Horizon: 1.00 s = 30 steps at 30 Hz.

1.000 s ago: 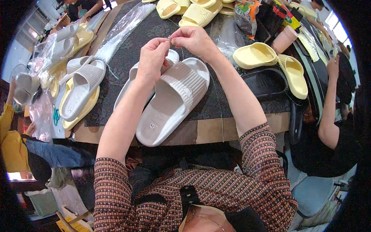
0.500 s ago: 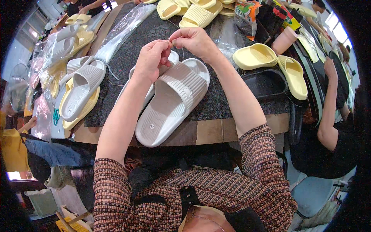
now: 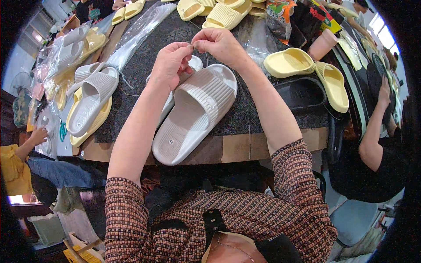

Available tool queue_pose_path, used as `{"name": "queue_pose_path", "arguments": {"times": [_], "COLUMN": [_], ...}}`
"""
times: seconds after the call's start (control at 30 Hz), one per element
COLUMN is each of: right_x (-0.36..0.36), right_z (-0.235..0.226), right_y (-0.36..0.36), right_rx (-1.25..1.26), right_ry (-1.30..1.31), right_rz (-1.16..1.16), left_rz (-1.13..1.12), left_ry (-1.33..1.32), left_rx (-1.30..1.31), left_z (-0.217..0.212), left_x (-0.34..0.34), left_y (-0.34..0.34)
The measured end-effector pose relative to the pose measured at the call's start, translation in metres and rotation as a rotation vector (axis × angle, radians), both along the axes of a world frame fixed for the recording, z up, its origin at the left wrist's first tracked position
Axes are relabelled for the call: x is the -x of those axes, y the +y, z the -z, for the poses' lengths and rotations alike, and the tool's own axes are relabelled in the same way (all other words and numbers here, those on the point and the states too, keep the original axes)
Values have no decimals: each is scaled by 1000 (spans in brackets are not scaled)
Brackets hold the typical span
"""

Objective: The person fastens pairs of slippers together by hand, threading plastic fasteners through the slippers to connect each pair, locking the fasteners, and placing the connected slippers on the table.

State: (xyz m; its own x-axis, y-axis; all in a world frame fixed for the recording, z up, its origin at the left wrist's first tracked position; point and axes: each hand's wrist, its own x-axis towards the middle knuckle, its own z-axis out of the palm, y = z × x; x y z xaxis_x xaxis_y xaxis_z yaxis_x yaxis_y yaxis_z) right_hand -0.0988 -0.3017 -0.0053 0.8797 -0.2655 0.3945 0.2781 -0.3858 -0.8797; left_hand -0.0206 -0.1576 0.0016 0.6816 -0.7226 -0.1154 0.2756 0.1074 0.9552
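My left hand (image 3: 171, 65) and my right hand (image 3: 220, 46) meet above the table with fingertips pinched together. Whatever they pinch is too small to make out; thin thread-like strands show near them. Just below lies a grey ribbed slide sandal (image 3: 195, 111), toe away from me, its heel by the table's front edge. A second grey slide (image 3: 169, 103) is beside it, largely hidden under my left hand and forearm. One fine pale strand (image 3: 250, 127) runs down over the table edge near my right forearm.
Left of me, a grey slide (image 3: 93, 101) rests on a yellow one. Clear plastic bags (image 3: 140, 37) lie beyond. On the right are yellow clogs (image 3: 289, 63), a black shoe (image 3: 302, 94) and a pink cup (image 3: 323, 45). More yellow slides (image 3: 228, 15) lie at the back; co-workers sit on both sides.
My hands stay pinched together, almost in place. A co-worker's hand on the left has risen, and the one on the right now touches a dark sole.
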Motion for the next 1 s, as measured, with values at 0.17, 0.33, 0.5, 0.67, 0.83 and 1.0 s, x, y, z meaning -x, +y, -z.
{"name": "queue_pose_path", "arguments": {"times": [0.17, 0.33, 0.5, 0.67, 0.83, 1.0], "right_x": [-4, -3, 5, 1, -6, -6], "right_z": [6, 7, -7, 1, 9, 8], "right_y": [-4, -5, 0, -10, -13, -6], "right_rx": [156, 105, -18, -8, 125, 74], "right_ry": [-16, 43, 87, 26, -17, 17], "right_rz": [71, 105, 37, 91, 262, 158], "left_rz": [5, 41, 89, 51, 0, -45], "left_ry": [-127, -329, -218, -146, -191, -418], "left_rx": [-71, -118, -102, 82, 244, 488], "left_z": [1, 1, -8, -6, -19, -53], "left_x": [4, 5, -23, -53, -65, -78], "left_y": [-1, -1, 8, 19, 35, 61]}}
